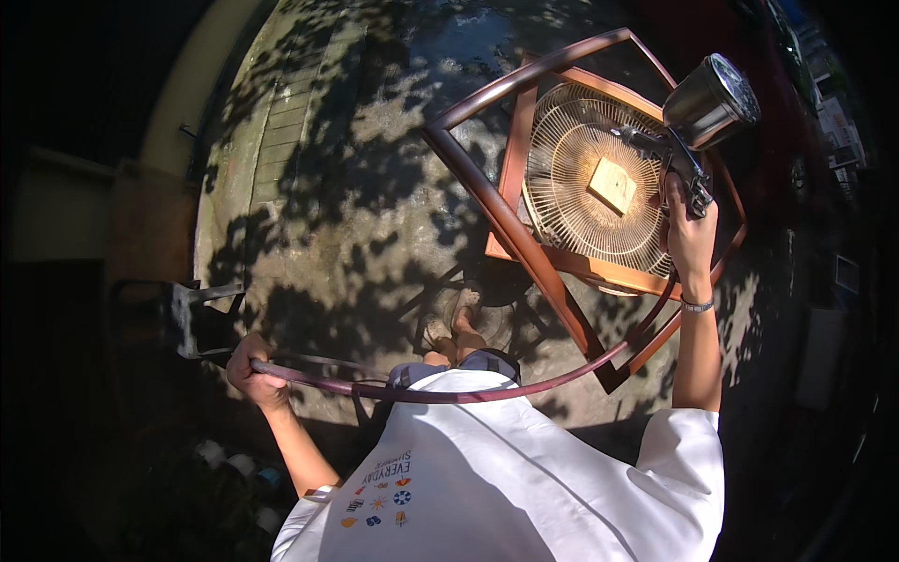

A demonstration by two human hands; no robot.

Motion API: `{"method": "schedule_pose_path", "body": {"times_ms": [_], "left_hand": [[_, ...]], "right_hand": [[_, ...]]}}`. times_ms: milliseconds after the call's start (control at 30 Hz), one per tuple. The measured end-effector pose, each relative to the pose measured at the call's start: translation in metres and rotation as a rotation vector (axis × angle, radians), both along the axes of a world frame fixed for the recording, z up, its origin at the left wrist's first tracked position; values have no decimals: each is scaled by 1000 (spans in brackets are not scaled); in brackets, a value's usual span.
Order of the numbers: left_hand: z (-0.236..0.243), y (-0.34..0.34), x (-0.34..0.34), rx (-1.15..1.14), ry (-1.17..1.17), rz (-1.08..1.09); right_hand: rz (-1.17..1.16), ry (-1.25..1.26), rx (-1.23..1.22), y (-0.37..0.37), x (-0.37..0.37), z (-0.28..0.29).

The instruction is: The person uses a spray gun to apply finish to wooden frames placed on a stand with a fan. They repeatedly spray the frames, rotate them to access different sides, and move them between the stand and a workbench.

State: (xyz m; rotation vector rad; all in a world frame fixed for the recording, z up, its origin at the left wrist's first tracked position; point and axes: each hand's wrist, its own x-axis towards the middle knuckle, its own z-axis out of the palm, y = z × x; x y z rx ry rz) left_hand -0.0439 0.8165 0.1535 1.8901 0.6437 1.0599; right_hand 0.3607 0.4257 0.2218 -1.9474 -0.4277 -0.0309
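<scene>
My right hand (691,229) is closed around the handle of a metal spray gun (686,169), whose shiny cup (704,105) sits on top. The gun's nozzle points left, over a round wire fan guard (560,192). A small pale wooden block (612,185) lies at the guard's middle. Around the guard runs a reddish-brown square frame (599,269). A larger dark brown wooden frame (513,229) lies at an angle above it; what bears it is hidden. My left hand (251,372) grips a dark red hose (459,396), which curves across my front toward the gun.
Concrete ground (375,169) in patchy leaf shade spreads ahead, with my feet (459,314) just left of the frames. A grey metal bracket-like piece (192,318) stands beside my left hand. Pale rounded things (225,456) lie in shadow at lower left. A dark red surface fills the far right.
</scene>
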Motion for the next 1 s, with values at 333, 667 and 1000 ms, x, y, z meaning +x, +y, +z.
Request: {"method": "schedule_pose_path", "body": {"times_ms": [333,667,1000], "left_hand": [[17,18,39,33,-59,-146],[44,-9,84,84,81,-149],[44,-34,118,107,168,-239]], "right_hand": [[370,335,24,41,-23,1],[-69,-39,-25,12,147,-24],[-482,-212,-220,-12,277,-19]]}}
